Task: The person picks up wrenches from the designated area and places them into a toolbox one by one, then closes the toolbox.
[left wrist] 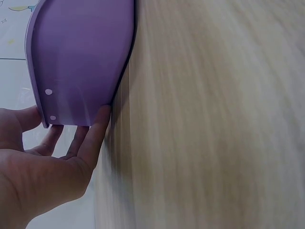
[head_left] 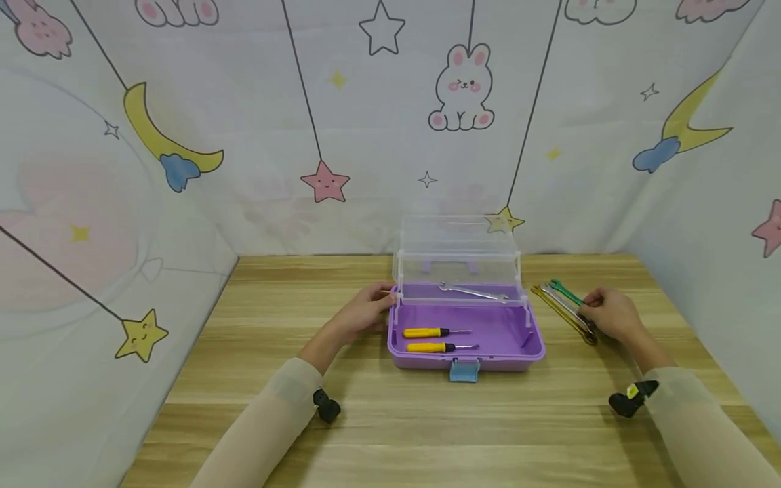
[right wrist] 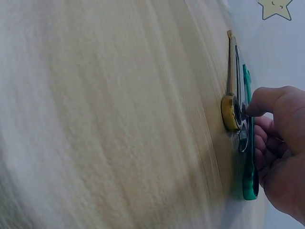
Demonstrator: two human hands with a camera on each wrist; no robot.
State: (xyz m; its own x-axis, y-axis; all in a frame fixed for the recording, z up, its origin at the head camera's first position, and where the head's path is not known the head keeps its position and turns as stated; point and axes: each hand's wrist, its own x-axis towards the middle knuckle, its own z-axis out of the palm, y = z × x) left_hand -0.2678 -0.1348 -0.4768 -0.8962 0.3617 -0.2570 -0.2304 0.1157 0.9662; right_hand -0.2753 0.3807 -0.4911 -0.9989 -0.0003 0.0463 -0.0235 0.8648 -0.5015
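A purple toolbox stands with its clear lid and clear tray raised. Two yellow-handled screwdrivers lie in its bottom, and a silver wrench rests in the tray. My left hand holds the box's left back corner, thumb at the rim and fingers along the purple wall. Right of the box, my right hand pinches a green wrench between thumb and fingers. Close beside it lie a silver wrench and a gold wrench.
The wood-grain table carries the box near its back edge. A white cloth with cartoon prints hangs behind and on both sides. A blue latch hangs down at the box's front. Small black devices sit on both wrists.
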